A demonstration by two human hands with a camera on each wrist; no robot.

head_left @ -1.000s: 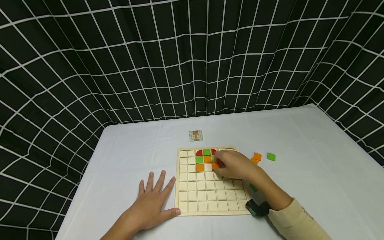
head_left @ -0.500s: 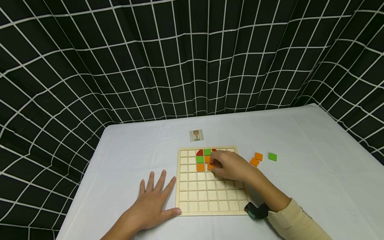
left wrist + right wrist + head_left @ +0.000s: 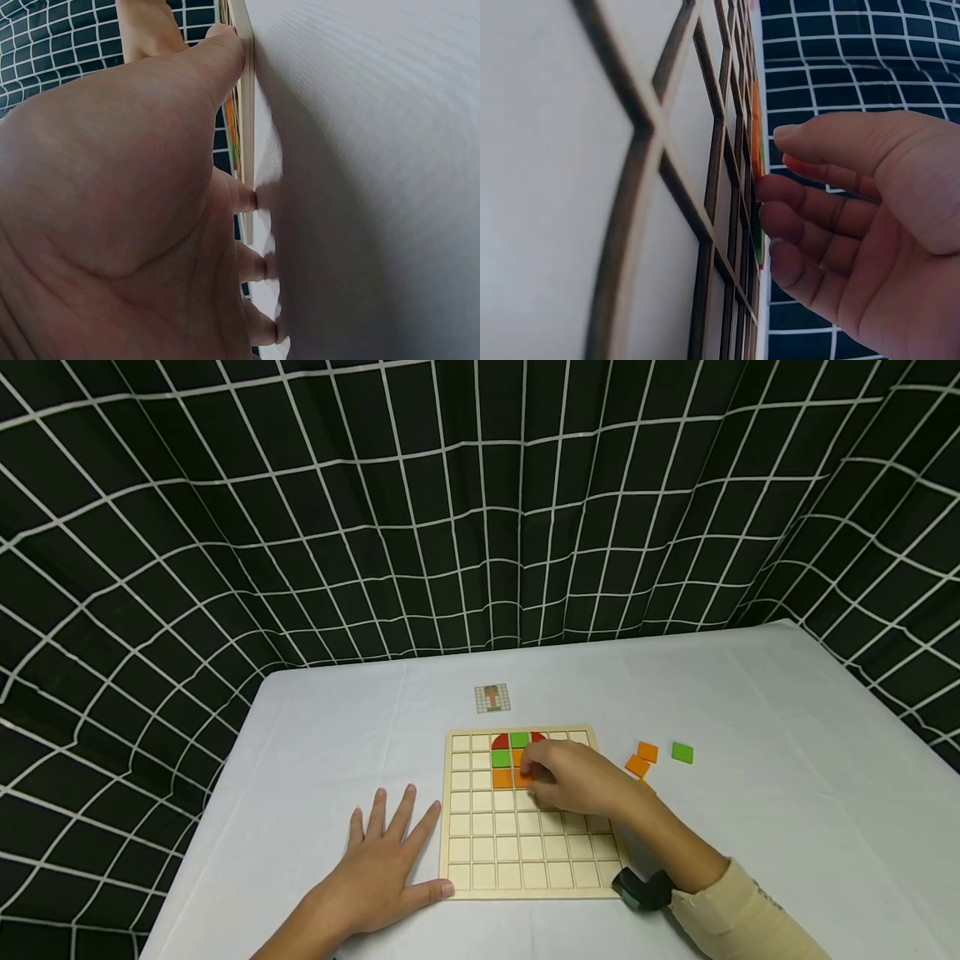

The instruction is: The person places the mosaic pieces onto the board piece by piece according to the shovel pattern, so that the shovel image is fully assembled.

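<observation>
A wooden grid board [image 3: 517,827] lies on the white table. In its upper cells sit red quarter-round pieces [image 3: 500,742], green square tiles [image 3: 501,759] and orange square tiles [image 3: 502,779]. My right hand [image 3: 573,772] is over these rows, fingertips at the orange tile [image 3: 522,779] that lies flat in its cell. In the right wrist view the thumb stands apart from the loosely curved fingers [image 3: 780,187], with no tile between them. My left hand [image 3: 382,864] rests flat with spread fingers beside the board, its thumb [image 3: 225,45] touching the lower left edge.
Loose orange tiles [image 3: 637,766] and a green tile [image 3: 682,752] lie right of the board, partly behind the right forearm. A small picture card [image 3: 492,697] lies beyond the board. A black grid-patterned curtain [image 3: 420,527] surrounds the table.
My right hand has moved left with an orange tile, which now lies in the cell beside another orange one. Its thumb and fingers have come apart. The left hand stays put.
</observation>
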